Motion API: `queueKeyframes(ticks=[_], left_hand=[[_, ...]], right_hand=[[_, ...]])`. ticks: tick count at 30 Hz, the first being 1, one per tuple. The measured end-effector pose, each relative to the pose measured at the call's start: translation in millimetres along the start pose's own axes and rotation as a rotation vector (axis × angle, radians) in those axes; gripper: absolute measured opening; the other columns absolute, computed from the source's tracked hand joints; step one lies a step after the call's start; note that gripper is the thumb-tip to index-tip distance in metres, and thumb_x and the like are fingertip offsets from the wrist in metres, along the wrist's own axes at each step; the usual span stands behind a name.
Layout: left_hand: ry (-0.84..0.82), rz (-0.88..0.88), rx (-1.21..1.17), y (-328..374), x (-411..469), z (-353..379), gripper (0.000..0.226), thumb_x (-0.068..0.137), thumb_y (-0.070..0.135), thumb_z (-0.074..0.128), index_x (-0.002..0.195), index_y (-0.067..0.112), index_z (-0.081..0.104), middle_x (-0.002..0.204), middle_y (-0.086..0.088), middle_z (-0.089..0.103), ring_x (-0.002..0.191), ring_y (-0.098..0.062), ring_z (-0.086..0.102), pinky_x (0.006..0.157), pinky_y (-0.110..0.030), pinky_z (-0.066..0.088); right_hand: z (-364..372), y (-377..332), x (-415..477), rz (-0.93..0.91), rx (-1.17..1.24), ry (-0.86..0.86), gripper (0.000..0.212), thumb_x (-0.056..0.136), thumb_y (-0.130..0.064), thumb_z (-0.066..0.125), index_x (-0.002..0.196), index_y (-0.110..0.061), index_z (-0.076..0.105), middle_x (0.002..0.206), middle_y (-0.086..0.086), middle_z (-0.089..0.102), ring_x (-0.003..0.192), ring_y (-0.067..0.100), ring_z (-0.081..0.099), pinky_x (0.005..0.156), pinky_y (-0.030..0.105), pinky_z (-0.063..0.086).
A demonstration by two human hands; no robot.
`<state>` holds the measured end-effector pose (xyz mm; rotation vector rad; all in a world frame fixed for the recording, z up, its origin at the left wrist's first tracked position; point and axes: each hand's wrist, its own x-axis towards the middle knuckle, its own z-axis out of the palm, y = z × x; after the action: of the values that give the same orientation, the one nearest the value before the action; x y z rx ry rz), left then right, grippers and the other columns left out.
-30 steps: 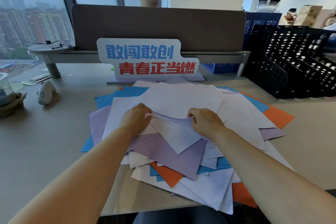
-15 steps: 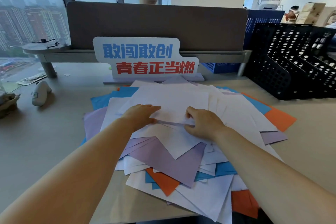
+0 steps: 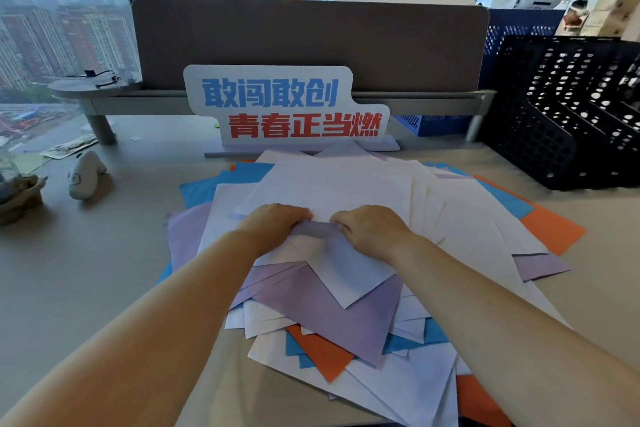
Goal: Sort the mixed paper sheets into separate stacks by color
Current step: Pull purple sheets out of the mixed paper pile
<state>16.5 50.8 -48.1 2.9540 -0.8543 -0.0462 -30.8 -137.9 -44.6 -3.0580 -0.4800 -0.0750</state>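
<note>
Two hands (image 3: pixel 275 224) (image 3: pixel 374 230) closer, gripping one sheet (image 3: pixel 329 189).

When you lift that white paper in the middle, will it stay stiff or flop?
Probably floppy: the white sheet bows up between the left hand and right hand gripping its edge. Likely light and slippery too, lying loosely on the pile of thin sheets.

Grey desk (image 3: pixel 104 270) carries a loose pile of mixed paper sheets (image 3: pixel 332 191) at centre, lettered sign (image 3: pixel 287 107) just behind, black mesh file rack (image 3: pixel 568 114) right, white controller (image 3: pixel 85 175) left.
</note>
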Motion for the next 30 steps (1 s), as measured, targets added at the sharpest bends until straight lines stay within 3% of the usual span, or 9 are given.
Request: queueKeyframes(ticks=[3,6,11,14,20,25,28,30], left_hand=[[-0.017,0.013,-0.023,-1,0,-1,0.041,0.098,0.034,0.043,0.138,0.026,0.044,0.141,0.001,0.048,0.129,-0.021,0.044,0.108,-0.031,0.031],[-0.049,0.030,0.019,2,2,-4,0.043,0.097,0.036,0.046,0.137,0.024,0.045,0.141,0.000,0.048,0.129,-0.021,0.044,0.109,-0.034,0.032],[-0.031,0.079,0.099,2,4,-3,0.033,0.098,0.023,0.043,0.131,0.022,0.050,0.136,-0.001,0.052,0.123,-0.021,0.049,0.105,-0.032,0.037],[-0.043,0.088,0.099,-2,2,0,0.042,0.100,0.018,0.039,0.141,0.027,0.038,0.149,0.006,0.037,0.135,-0.016,0.037,0.112,-0.029,0.026],[-0.029,0.100,0.098,-1,2,-2,0.043,0.099,0.033,0.040,0.141,0.023,0.041,0.148,0.005,0.038,0.134,-0.016,0.037,0.109,-0.029,0.030],[0.022,0.089,0.103,-1,4,-1,0.039,0.100,0.023,0.040,0.139,0.024,0.043,0.143,0.004,0.045,0.130,-0.016,0.043,0.107,-0.028,0.033],[0.148,0.059,-0.005,-1,4,1,0.045,0.100,0.024,0.041,0.144,0.024,0.035,0.150,0.002,0.035,0.138,-0.018,0.032,0.113,-0.030,0.022],[0.326,0.055,0.006,-3,2,3,0.060,0.096,0.028,0.050,0.148,0.022,0.022,0.157,-0.002,0.017,0.145,-0.022,0.014,0.117,-0.038,0.008]], right_hand=[[1,2,-2,0.011,-0.076,0.017,0.035,0.093,-0.008,0.037,0.121,-0.020,0.055,0.109,0.012,0.064,0.095,0.032,0.059,0.070,0.032,0.041],[0,3,-5,0.012,-0.113,0.006,0.034,0.092,-0.007,0.039,0.120,-0.019,0.054,0.109,0.012,0.063,0.096,0.032,0.059,0.067,0.029,0.036],[-1,-2,-8,-0.014,-0.037,-0.004,0.032,0.095,-0.041,0.046,0.120,-0.026,0.058,0.120,-0.003,0.061,0.109,0.022,0.055,0.073,0.027,0.033],[-2,-2,-5,0.017,-0.039,-0.022,0.034,0.094,-0.044,0.047,0.119,-0.025,0.059,0.120,-0.002,0.062,0.109,0.023,0.055,0.076,0.029,0.038],[0,-6,0,0.027,-0.091,-0.024,0.021,0.090,-0.022,0.046,0.105,-0.020,0.060,0.107,0.008,0.065,0.097,0.030,0.058,0.066,0.029,0.035],[-3,-9,-1,0.023,-0.172,-0.043,0.030,0.084,-0.001,0.048,0.112,-0.010,0.054,0.106,0.014,0.062,0.094,0.035,0.058,0.063,0.032,0.033],[-9,-7,-2,0.079,-0.181,-0.023,0.034,0.085,0.004,0.045,0.117,-0.007,0.049,0.109,0.016,0.061,0.096,0.035,0.058,0.063,0.032,0.031],[-17,-4,-3,0.139,-0.172,0.046,0.053,0.087,0.003,0.044,0.137,-0.012,0.035,0.112,0.015,0.060,0.096,0.034,0.059,0.064,0.032,0.034]])
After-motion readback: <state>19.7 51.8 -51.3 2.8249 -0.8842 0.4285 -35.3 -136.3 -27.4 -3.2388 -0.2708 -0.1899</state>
